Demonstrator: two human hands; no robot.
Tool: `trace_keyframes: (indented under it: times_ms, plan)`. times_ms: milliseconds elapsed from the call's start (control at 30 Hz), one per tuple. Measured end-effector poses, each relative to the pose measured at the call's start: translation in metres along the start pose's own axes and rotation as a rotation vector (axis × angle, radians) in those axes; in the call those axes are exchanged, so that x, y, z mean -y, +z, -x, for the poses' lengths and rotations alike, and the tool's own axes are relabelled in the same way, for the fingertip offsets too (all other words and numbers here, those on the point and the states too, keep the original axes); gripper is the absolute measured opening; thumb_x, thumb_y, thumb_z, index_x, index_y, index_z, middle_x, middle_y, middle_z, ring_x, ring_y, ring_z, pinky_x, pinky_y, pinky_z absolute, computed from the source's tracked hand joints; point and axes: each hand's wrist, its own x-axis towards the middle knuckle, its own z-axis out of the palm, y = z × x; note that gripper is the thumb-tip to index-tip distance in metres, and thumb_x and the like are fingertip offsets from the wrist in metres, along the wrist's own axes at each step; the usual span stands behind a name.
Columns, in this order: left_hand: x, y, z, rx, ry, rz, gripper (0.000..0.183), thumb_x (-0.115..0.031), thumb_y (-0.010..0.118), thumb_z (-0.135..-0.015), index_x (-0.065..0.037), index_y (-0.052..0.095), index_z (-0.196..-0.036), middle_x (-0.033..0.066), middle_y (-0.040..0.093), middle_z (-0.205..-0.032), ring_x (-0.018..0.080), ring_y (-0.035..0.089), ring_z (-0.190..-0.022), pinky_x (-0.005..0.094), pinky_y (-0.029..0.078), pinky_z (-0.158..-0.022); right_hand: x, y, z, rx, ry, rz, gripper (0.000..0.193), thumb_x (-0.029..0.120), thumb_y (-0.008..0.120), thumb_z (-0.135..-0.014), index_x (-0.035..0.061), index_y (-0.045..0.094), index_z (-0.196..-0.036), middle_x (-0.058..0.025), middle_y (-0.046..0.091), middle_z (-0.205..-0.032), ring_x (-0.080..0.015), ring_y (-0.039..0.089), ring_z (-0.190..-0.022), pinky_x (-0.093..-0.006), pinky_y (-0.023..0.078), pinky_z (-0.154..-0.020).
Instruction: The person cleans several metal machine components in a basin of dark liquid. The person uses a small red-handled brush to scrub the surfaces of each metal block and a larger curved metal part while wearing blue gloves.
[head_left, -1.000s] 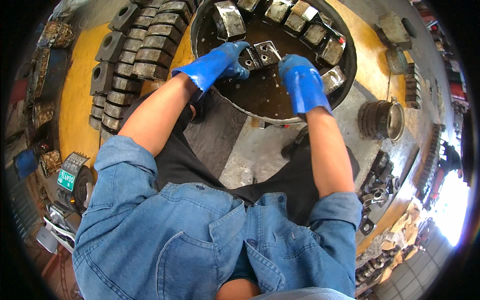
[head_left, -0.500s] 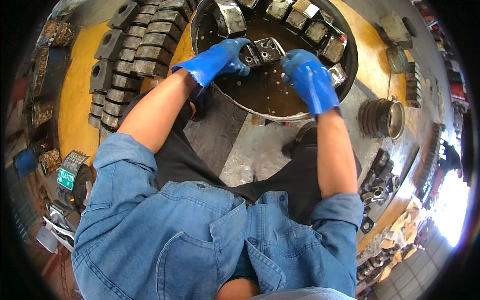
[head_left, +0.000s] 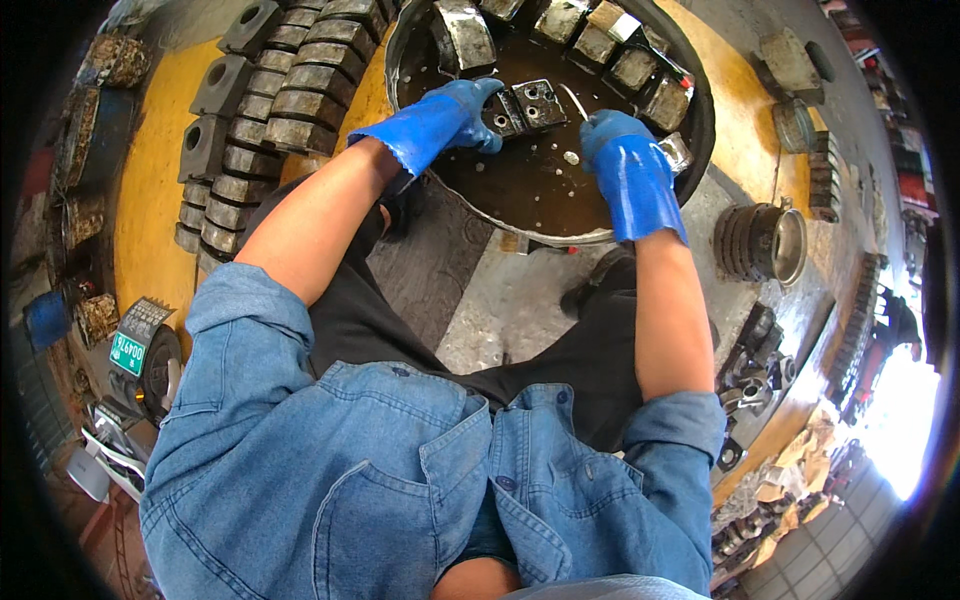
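A round black basin (head_left: 560, 228) of dark brown liquid stands in front of me. My left hand (head_left: 452, 115), in a blue rubber glove, grips a grey metal block with bolt holes (head_left: 527, 105) just above the liquid. My right hand (head_left: 622, 160), also gloved in blue, hovers beside the block with its fingers bent down; the frame does not show whether it holds anything. Several more metal blocks (head_left: 610, 45) lean along the basin's far rim.
Rows of grey metal blocks (head_left: 270, 105) are stacked to the left on a yellow-painted floor (head_left: 150, 190). A round metal drum part (head_left: 765, 240) lies to the right. More metal parts (head_left: 755, 365) lie at the lower right. My knees are near the basin.
My right hand has lifted off the block and drawn back to the right. My left hand keeps its hold on the block, which now sits slightly higher in the basin.
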Motion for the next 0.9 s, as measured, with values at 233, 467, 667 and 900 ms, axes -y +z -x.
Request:
trace_keyframes:
  times_ms: [233,467,667,900]
  plan:
    - [-0.004,0.000,0.009,-0.043,0.023,0.062,0.096,-0.032,0.088,-0.069,-0.013,0.046,-0.154,0.0216,0.067,-0.134,0.0366,0.065,-0.123,0.0428,0.053,-0.104,-0.009,0.028,-0.011,-0.079,-0.087,-0.289,0.020,0.014,0.067,-0.089,0.0049,0.078,-0.102,-0.0230,0.073,-0.106,-0.0416,0.070,-0.103,-0.0471,0.058,-0.088]
    - [0.005,0.014,-0.007,-0.077,0.043,0.109,0.097,-0.034,0.088,-0.070,-0.012,0.046,-0.154,0.0222,0.067,-0.133,0.0364,0.066,-0.122,0.0432,0.053,-0.104,-0.014,0.057,-0.030,-0.238,-0.264,0.092,0.026,0.022,0.064,-0.094,0.0010,0.074,-0.104,-0.0227,0.075,-0.103,-0.0380,0.074,-0.093,-0.0429,0.060,-0.083]
    - [0.005,0.002,0.020,-0.065,-0.071,0.092,0.084,-0.049,0.090,-0.070,0.000,0.063,-0.132,0.0206,0.072,-0.122,0.0379,0.070,-0.111,0.0454,0.055,-0.096,0.002,0.021,0.017,0.048,-0.092,-0.820,0.033,0.030,0.059,-0.105,0.0027,0.071,-0.119,-0.0103,0.074,-0.079,-0.0172,0.071,-0.066,-0.0342,0.056,-0.055]
    - [-0.009,0.008,0.009,-0.073,-0.147,0.012,0.094,-0.043,0.091,-0.072,-0.002,0.051,-0.147,0.0217,0.065,-0.137,0.0351,0.063,-0.126,0.0415,0.052,-0.107,0.034,0.020,0.016,0.095,-0.100,-0.535,0.034,0.035,0.056,-0.106,0.0072,0.071,-0.118,-0.0108,0.077,-0.083,-0.0177,0.068,-0.063,-0.0345,0.057,-0.060]
